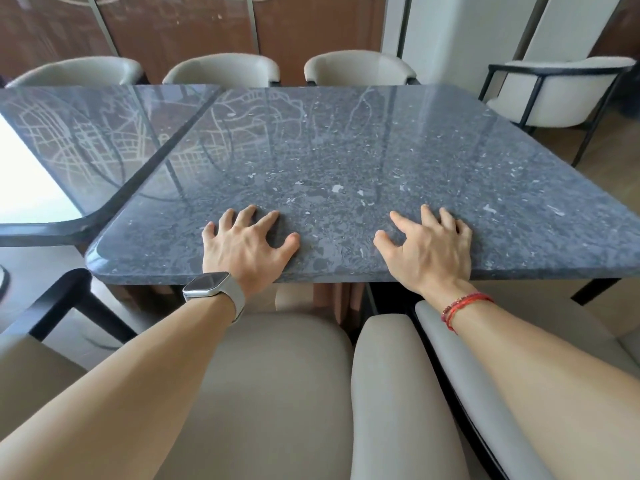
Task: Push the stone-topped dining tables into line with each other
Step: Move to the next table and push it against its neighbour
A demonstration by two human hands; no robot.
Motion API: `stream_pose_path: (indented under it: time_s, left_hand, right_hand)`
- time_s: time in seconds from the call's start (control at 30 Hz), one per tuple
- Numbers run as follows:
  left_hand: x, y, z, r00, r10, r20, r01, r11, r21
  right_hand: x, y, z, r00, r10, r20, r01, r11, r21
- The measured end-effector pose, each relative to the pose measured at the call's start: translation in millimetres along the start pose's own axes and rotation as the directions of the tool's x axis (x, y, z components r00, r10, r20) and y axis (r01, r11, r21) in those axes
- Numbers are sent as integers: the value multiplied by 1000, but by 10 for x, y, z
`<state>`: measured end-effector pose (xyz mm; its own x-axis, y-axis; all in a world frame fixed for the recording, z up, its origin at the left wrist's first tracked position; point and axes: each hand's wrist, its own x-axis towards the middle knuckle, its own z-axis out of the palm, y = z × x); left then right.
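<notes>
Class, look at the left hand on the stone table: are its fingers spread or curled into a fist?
Spread. The left hand lies palm-down on the stone table, fingers fanned apart.

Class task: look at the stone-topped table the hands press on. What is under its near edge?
Under the stone-topped table, pale chair backs and a pinkish pedestal base show, with a black leg at right. The rest underneath is covered by the top.
</notes>
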<state>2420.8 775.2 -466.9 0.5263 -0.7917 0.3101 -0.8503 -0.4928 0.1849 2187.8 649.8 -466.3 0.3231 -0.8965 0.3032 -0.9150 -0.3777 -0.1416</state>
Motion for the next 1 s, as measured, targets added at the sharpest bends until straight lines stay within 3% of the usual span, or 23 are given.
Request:
stream_pose_path:
  time_s: [1.0]
  left_hand:
    - [18, 59, -59, 1000, -1, 17, 0, 999, 44]
  right_hand:
    - [45, 3, -21, 1000, -7, 18, 7, 1000, 6]
